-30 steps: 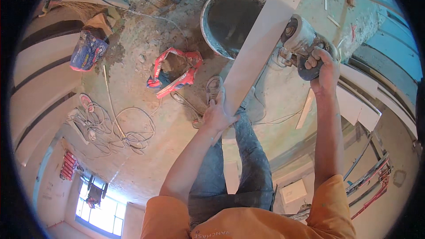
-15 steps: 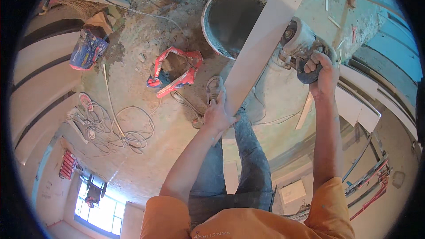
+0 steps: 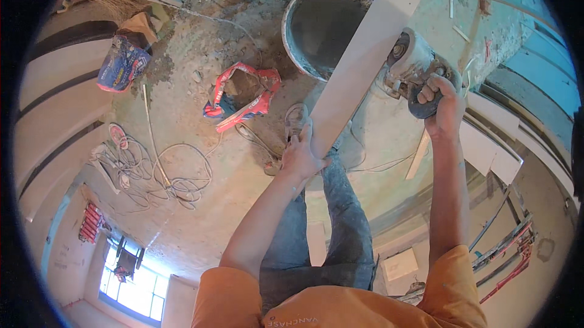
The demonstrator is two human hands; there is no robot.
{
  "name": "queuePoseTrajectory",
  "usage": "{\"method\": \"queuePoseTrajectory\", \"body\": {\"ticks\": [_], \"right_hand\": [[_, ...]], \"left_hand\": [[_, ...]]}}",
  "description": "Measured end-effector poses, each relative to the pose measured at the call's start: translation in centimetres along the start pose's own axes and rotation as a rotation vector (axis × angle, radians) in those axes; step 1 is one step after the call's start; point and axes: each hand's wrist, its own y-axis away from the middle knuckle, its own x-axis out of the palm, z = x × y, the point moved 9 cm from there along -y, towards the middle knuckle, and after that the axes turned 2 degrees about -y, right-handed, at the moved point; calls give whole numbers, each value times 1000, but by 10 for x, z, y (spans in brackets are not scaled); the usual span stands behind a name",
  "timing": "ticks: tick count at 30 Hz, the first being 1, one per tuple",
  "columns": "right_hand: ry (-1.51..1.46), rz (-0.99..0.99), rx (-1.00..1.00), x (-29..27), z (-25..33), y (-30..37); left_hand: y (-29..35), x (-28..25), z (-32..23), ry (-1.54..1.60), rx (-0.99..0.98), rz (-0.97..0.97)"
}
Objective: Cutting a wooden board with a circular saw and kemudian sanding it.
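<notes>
A long pale strip of tile (image 3: 371,54) runs from my knee up to the top right. My left hand (image 3: 302,156) grips its near end and holds it steady. My right hand (image 3: 441,106) is closed on the dark handle of an angle grinder (image 3: 413,66), whose disc meets the right edge of the tile. My legs in dusty jeans (image 3: 328,231) stand below, with one shoe (image 3: 295,120) just left of the tile.
A round bucket (image 3: 325,24) with grey mortar sits behind the tile. A torn red and blue sack (image 3: 240,94), a blue sack (image 3: 121,63) and a tangle of white cable (image 3: 149,170) lie on the dusty floor at left. Pale offcuts (image 3: 486,145) lie at right.
The grinder and my right hand have shifted slightly down and toward me along the tile's edge. My left hand keeps its grip on the tile's near end.
</notes>
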Motion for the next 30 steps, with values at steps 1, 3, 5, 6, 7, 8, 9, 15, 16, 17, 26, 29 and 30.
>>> {"method": "queuePoseTrajectory", "body": {"ticks": [1,3,5,6,7,8,9,15,16,17,26,29,30], "right_hand": [[8,0,-5,1,1,1],[22,-1,-13,3,2,5],[30,-13,-12,3,1,6],[36,-25,-11,2,0,7],[42,-35,-10,1,0,7],[42,-33,-10,2,0,7],[40,-30,-13,3,0,8],[55,-53,-15,4,-4,10],[55,-52,-13,4,-4,10],[52,-28,-18,6,-4,10],[13,-9,2,4,-9,16],[6,-11,8,1,-11,16],[9,-19,17,-2,-13,15]], "left_hand": [[0,0,0,-8,-8,7],[2,0,-1,-26,-27,22],[3,-1,-1,-15,-27,36],[3,0,0,-4,-26,50],[2,0,0,6,-25,61],[3,0,1,7,-26,59],[3,-1,0,6,-21,23],[4,-1,-1,-20,-21,46],[4,-2,-1,-19,-22,46],[5,-3,-2,-8,-23,45],[5,-4,0,73,-37,-10],[7,-6,-3,76,-45,19],[8,-7,-4,76,-44,24]]}}
